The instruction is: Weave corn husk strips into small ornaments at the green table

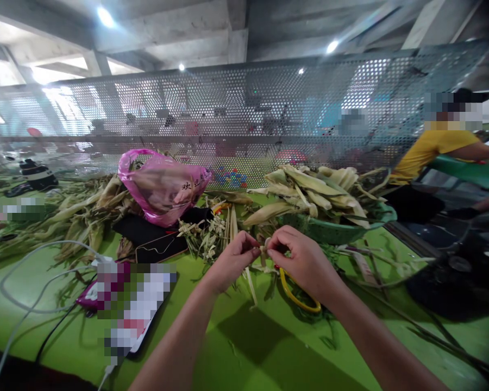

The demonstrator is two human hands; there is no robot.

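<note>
In the head view, my left hand (238, 254) and my right hand (293, 248) meet over the green table. Both are closed in a pinch, thumb against fingers, on a small pale strip of corn husk (263, 250) between them. A thin end of pale husk (251, 288) dangles below my left fingertips. Under my right hand lies a yellow loop-shaped handle (299, 297), with a bit of red near its top; the rest of it is hidden. Left of my hands sits a heap of small cut husk pieces (209, 236).
A green basket (334, 231) heaped with dry corn husks (318, 187) stands behind my right hand. A pink plastic bag (163, 184), more husks (93, 212), a phone (144, 309) and white cables (28, 310) lie leftward. A perforated metal screen (236, 103) rises behind. A person in yellow (424, 146) sits right.
</note>
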